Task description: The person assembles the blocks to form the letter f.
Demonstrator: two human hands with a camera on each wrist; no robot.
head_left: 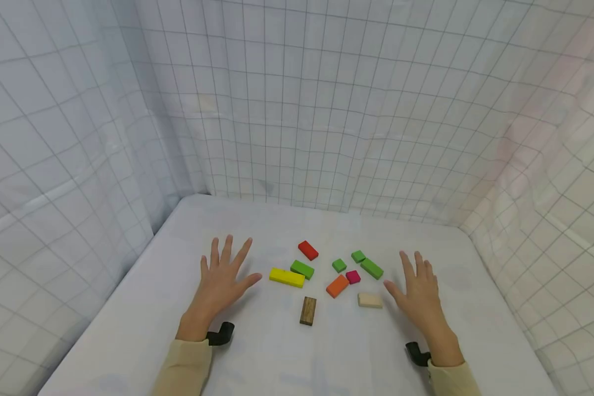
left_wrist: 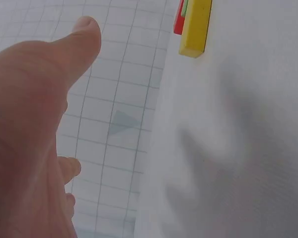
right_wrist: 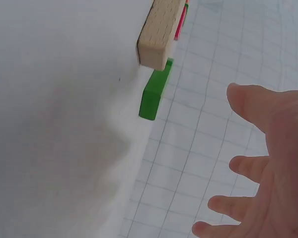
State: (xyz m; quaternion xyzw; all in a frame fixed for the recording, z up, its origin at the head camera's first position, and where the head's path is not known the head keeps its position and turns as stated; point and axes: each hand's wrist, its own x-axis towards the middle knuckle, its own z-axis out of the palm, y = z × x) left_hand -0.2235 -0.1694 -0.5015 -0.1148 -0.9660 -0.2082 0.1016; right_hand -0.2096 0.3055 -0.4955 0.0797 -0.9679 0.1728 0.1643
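Note:
My left hand (head_left: 219, 289) hovers over the white table with fingers spread, holding nothing. Nearest to its thumb lies a yellow block (head_left: 287, 278), which touches a green block (head_left: 302, 269). On the other side my right hand (head_left: 418, 297) is also spread and holds nothing. Close to its thumb are a pale wooden block (head_left: 370, 300) and a long green block (head_left: 372, 268). Between the hands lie a red block (head_left: 308, 250), an orange block (head_left: 337, 286), a small pink block (head_left: 353, 276), two small green blocks (head_left: 339, 265) and a dark brown wooden block (head_left: 308, 311).
White cloth covers the table (head_left: 257, 352). Grid-patterned white curtains (head_left: 297, 110) hang behind it and along both sides. A black wrist mount (head_left: 221, 334) shows at the left wrist, another black mount (head_left: 417, 354) at the right.

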